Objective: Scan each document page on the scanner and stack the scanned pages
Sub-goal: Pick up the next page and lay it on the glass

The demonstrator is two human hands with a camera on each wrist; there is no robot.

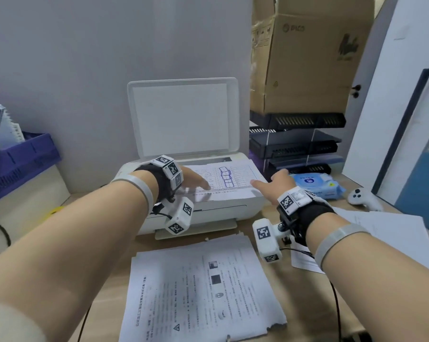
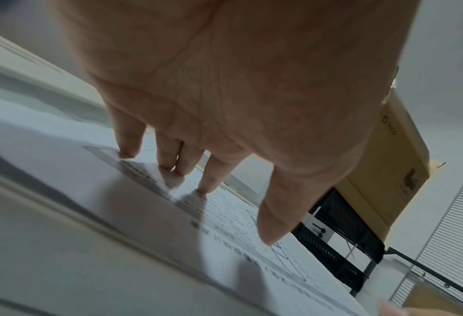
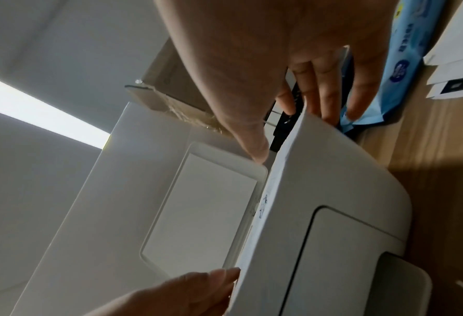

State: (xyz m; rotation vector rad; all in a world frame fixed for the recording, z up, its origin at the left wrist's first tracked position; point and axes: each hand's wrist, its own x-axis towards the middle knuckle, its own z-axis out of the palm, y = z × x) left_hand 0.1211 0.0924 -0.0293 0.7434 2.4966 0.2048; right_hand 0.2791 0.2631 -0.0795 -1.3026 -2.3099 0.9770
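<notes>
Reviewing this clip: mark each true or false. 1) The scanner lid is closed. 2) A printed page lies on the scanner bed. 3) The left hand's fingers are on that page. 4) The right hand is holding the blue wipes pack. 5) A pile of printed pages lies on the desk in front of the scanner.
1) False: the white scanner's lid stands raised.
2) True: the printed sheet with a blue sketch lies there.
3) True: the left hand rests straight fingers on it.
4) False: the right hand touches the sheet's right edge; the blue wipes pack lies apart.
5) True: pile of printed pages.
</notes>
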